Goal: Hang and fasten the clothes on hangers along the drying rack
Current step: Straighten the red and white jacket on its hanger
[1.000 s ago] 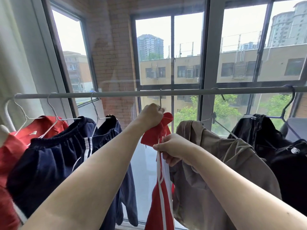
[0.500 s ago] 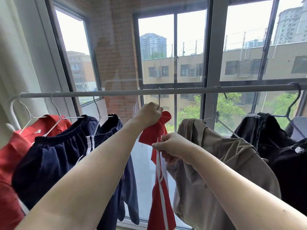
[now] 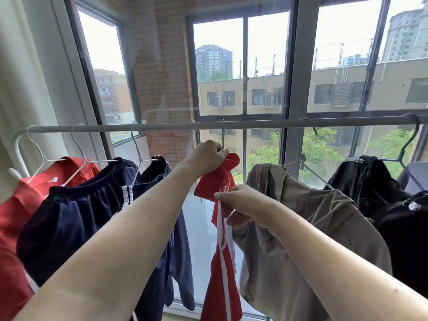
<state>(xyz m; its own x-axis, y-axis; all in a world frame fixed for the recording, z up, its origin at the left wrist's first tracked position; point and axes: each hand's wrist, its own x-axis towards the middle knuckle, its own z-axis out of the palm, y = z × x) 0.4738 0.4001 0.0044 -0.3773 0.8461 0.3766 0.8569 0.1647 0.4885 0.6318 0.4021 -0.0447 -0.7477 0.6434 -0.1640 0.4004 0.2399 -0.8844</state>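
A grey rack bar [image 3: 176, 126] runs across the window. From its middle a thin wire hanger [image 3: 223, 135] hangs, carrying a red garment with white stripes [image 3: 222, 269]. My left hand [image 3: 207, 156] grips the top of that red garment just under the hanger's hook. A little lower, my right hand [image 3: 240, 205] pinches the garment's white-striped edge. The hanger's shoulders are hidden by the cloth and my left hand.
Left of my hands hang a red top [image 3: 14, 216], navy shorts [image 3: 69, 216] and another navy garment [image 3: 178, 239] on white hangers. To the right hang a khaki garment [image 3: 301, 228] and a black one [image 3: 393, 216]. A window pane stands close behind the bar.
Both hands keep their hold on the red garment. The view has tilted up slightly, so the bar and clothes sit lower in the picture.
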